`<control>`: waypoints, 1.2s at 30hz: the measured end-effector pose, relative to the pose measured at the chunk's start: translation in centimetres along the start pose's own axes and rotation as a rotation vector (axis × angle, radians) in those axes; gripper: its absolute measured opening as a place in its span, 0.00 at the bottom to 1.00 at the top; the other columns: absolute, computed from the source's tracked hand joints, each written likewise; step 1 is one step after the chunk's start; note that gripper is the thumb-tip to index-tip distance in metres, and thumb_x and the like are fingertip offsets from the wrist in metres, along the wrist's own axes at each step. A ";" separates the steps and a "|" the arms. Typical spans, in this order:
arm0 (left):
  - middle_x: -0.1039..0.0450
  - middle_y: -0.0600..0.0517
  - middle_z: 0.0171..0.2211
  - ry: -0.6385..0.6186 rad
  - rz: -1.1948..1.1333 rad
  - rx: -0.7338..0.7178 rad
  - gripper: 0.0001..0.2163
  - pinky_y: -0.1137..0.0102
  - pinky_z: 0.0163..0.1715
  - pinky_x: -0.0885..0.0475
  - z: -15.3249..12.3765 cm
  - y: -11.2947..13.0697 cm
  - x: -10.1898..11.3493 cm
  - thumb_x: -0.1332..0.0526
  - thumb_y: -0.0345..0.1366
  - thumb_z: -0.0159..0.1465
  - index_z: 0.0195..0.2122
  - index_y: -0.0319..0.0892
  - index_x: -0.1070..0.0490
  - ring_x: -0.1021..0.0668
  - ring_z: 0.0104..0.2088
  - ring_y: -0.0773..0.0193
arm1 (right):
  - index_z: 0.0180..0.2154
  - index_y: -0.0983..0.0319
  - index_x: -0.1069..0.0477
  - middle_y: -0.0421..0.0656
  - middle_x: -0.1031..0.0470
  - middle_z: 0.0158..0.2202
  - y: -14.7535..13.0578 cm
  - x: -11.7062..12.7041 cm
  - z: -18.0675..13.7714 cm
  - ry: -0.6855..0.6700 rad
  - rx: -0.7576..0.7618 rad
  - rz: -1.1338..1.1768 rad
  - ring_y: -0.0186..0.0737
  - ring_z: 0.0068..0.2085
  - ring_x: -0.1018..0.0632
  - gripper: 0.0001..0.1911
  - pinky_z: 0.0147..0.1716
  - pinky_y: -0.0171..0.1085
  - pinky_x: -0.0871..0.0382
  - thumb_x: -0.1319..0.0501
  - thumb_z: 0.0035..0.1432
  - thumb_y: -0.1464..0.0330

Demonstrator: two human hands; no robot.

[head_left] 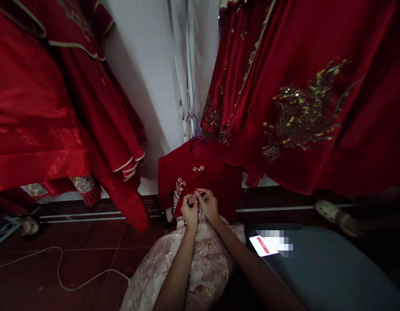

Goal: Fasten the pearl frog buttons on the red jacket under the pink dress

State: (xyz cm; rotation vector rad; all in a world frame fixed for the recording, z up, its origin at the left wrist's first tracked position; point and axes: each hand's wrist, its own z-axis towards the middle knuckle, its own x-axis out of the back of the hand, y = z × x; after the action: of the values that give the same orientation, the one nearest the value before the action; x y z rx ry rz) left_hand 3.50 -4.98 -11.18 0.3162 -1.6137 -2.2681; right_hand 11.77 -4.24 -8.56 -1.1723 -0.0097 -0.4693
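Observation:
A red jacket (216, 172) hangs from a purple hanger (196, 129) in front of me. Near its collar sits a closed beaded clasp (198, 169), and a beaded ornament (179, 188) with dangling strands is on the jacket's left side. Lower on the front, my left hand (190, 208) and my right hand (209, 205) meet, fingertips pinched together on a small, pale beaded fastening that my fingers mostly cover. Below the jacket, a pale pink and gold brocade skirt (203, 255) spreads out beneath my forearms.
Red garments (51, 116) hang at the left, and a red gown (306, 56) with gold sequins hangs at the right. A lit phone (263, 246) lies on a grey seat (326, 268). A pale cable (60, 272) crosses the dark tiled floor. At right is a cream clog (329, 211).

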 end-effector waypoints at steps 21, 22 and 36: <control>0.25 0.48 0.32 -0.018 -0.156 0.084 0.13 0.70 0.34 0.26 0.4 -0.7 -0.1 0.38 0.36 0.50 0.36 0.36 0.31 0.23 0.32 0.65 | 0.42 0.62 0.29 0.46 0.29 0.38 1.0 0.0 -1.1 0.041 0.086 -0.077 0.34 0.29 0.29 0.15 0.34 0.36 0.33 0.47 0.58 0.61; 0.25 0.47 0.32 -0.015 -0.159 0.087 0.13 0.69 0.34 0.26 0.4 -0.7 -0.1 0.38 0.36 0.50 0.36 0.36 0.30 0.23 0.32 0.65 | 0.42 0.61 0.29 0.46 0.28 0.38 1.0 0.0 -1.1 0.041 0.087 -0.080 0.34 0.29 0.29 0.15 0.34 0.36 0.33 0.47 0.58 0.61; 0.24 0.48 0.31 -0.033 -0.067 0.087 0.12 0.68 0.36 0.27 0.6 -1.0 0.5 0.39 0.36 0.51 0.36 0.36 0.27 0.23 0.32 0.63 | 0.41 0.62 0.28 0.46 0.27 0.37 1.1 -0.3 -0.8 0.052 0.071 -0.087 0.34 0.27 0.30 0.16 0.32 0.35 0.33 0.46 0.56 0.59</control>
State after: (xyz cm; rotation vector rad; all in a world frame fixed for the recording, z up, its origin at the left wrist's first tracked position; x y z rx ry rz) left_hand 2.66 -4.41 -11.93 0.3617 -1.7462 -2.2675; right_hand 11.73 -4.54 -9.93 -1.0928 -0.0321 -0.5714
